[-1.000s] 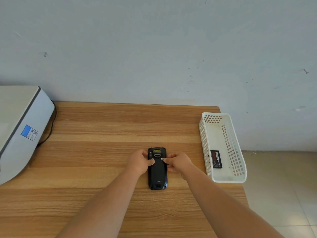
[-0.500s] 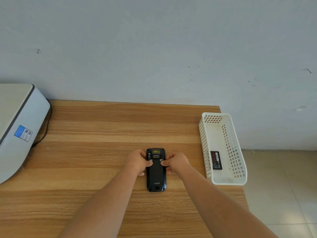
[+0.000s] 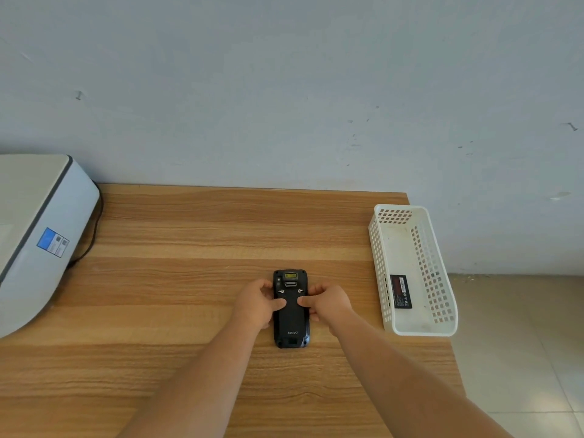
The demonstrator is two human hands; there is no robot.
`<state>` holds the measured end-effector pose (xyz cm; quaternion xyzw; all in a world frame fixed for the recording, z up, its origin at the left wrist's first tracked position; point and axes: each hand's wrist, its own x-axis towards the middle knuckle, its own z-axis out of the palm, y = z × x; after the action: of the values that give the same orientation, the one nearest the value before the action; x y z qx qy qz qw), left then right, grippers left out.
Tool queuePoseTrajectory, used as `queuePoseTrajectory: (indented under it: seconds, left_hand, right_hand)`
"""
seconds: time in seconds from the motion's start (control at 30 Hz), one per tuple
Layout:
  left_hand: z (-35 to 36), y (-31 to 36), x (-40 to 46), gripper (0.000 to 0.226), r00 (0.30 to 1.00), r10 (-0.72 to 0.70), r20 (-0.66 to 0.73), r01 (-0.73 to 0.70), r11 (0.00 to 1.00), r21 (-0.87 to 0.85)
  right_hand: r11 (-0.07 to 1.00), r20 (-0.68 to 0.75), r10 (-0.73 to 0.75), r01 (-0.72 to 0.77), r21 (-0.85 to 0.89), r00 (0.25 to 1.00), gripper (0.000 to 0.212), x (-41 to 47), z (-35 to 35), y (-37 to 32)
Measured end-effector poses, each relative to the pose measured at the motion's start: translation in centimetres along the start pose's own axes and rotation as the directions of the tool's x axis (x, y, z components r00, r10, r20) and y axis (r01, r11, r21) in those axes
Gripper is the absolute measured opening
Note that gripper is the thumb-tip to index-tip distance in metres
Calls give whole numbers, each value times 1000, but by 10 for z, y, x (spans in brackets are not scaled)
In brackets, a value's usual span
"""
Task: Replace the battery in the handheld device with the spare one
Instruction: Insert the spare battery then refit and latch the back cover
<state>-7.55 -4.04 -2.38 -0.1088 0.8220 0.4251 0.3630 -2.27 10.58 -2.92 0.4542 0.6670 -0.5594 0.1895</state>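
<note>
A black handheld device (image 3: 291, 324) lies back side up on the wooden table (image 3: 189, 248), its scanner window pointing toward the wall. My left hand (image 3: 257, 303) grips its left edge, thumb resting on the back cover. My right hand (image 3: 327, 303) grips the right edge, thumb also on the cover. Two small latches near the top of the cover show just above my thumbs. The spare battery (image 3: 400, 291), flat and black with a red label, lies in a white perforated basket (image 3: 420, 330) at the table's right edge.
A white and grey machine (image 3: 34, 235) with a blue sticker and a black cable stands at the table's left end. A pale wall runs behind the table. Tiled floor shows to the right, beyond the table's edge.
My thumbs have slid from the two latches down onto the middle of the back cover. The device has stayed where it was on the table.
</note>
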Motion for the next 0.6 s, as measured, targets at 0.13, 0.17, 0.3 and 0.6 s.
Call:
queuePoseTrajectory:
  seconds: [0.13, 0.17, 0.3, 0.6]
  left_hand:
    - [2, 0, -1, 31, 998, 35, -44, -32, 997, 66]
    - [2, 1, -2, 32, 998, 40, -43, -36, 996, 82]
    - [-3, 0, -9, 48, 1000, 20, 11, -20, 998, 62]
    - [0, -9, -16, 74, 997, 60, 52, -67, 988, 139]
  right_hand:
    - [998, -52, -4, 1, -57, 999, 24, 2, 4, -2]
    - [997, -55, -9, 6, -72, 998, 24, 1, 5, -2]
    - [999, -24, -9, 8, -34, 1000, 25, -5, 2, 3]
    - [995, -14, -19, 17, -94, 1000, 24, -13, 4, 17]
